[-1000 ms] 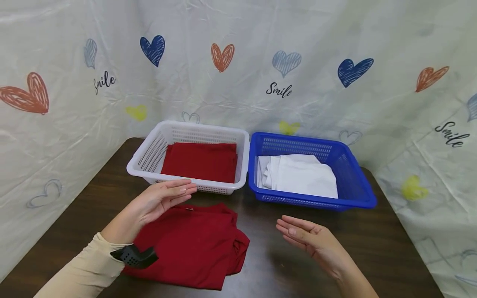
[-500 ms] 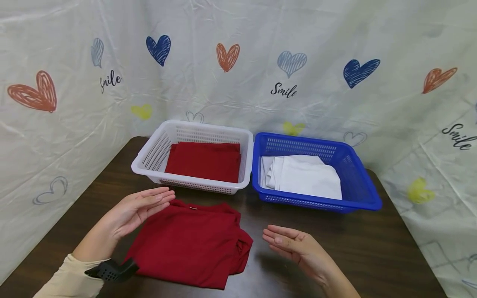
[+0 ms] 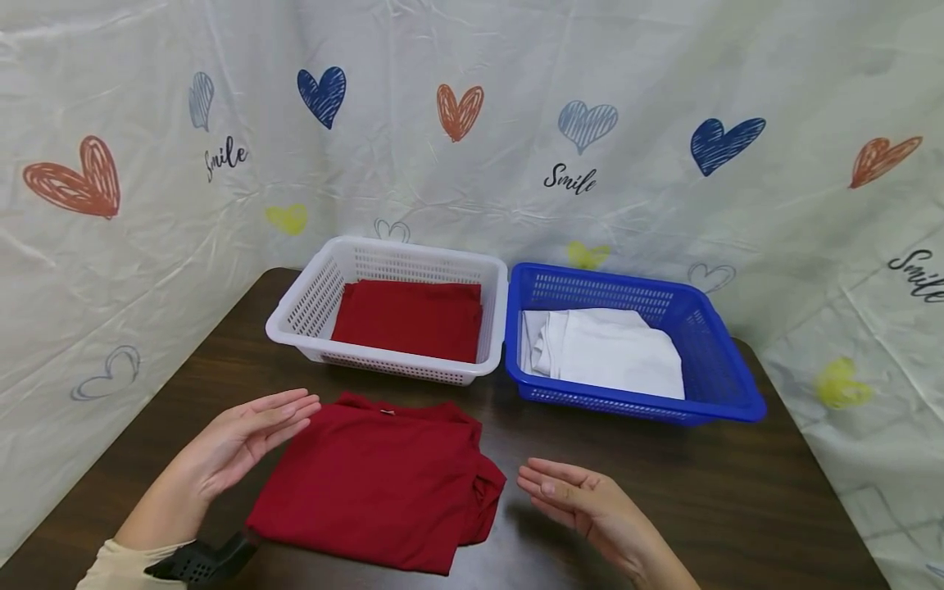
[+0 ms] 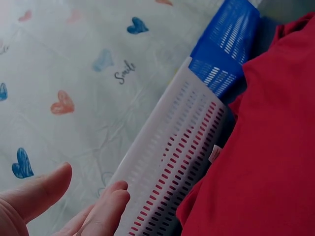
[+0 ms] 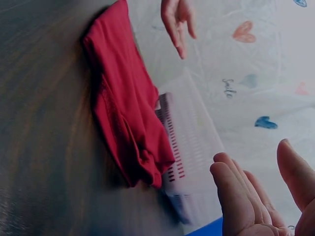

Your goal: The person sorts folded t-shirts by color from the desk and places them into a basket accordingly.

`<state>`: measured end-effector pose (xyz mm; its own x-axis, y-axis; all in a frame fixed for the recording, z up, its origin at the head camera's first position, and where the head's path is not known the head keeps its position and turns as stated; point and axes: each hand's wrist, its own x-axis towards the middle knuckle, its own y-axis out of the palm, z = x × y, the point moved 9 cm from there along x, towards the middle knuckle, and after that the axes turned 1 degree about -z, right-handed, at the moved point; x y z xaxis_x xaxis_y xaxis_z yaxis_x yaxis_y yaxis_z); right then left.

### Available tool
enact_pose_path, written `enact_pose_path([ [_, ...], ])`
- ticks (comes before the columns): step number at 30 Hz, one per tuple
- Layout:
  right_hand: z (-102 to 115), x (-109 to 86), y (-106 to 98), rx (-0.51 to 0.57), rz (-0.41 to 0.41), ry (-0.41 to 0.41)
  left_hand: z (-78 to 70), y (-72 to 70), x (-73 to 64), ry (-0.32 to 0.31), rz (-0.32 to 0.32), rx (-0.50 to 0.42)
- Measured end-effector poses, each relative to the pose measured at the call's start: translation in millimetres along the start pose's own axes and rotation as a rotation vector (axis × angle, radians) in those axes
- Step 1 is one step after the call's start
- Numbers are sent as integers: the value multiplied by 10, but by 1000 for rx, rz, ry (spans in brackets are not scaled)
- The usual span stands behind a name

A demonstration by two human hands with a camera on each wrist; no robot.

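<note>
- We read "Smile" in black script on the pale, heart-printed backdrop (image 3: 516,49); the small label (image 3: 387,412) on the red garment (image 3: 376,483) is too small to read.
- Left hand (image 3: 247,438): fingers extended, grasping nothing, at the garment's left side.
- Right hand (image 3: 583,500): likewise released, fingers straight, just right of the garment.
- We find the garment folded, rumpled at its right end, nearer the left edge of the wood-grained table (image 3: 664,483).
- Perforated baskets by the far edge: white basket (image 3: 398,365) holding red cloth (image 3: 413,319), leftward; blue basket (image 3: 701,360) holding white cloth (image 3: 612,352), rightward.
</note>
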<state>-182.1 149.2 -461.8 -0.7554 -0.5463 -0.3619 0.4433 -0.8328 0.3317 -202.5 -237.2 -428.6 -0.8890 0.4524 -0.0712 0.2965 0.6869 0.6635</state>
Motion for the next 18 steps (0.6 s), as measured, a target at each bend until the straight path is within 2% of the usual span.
enact_pose_path([
  [4,-63,18,-17,1,-4,29,14,-78,-58,1,-20,9],
  [11,-209,33,-25,19,19,89,83,-153,-185,-29,35,-44],
  [18,-358,50,-63,41,10,138,120,-287,-251,-24,30,-47],
])
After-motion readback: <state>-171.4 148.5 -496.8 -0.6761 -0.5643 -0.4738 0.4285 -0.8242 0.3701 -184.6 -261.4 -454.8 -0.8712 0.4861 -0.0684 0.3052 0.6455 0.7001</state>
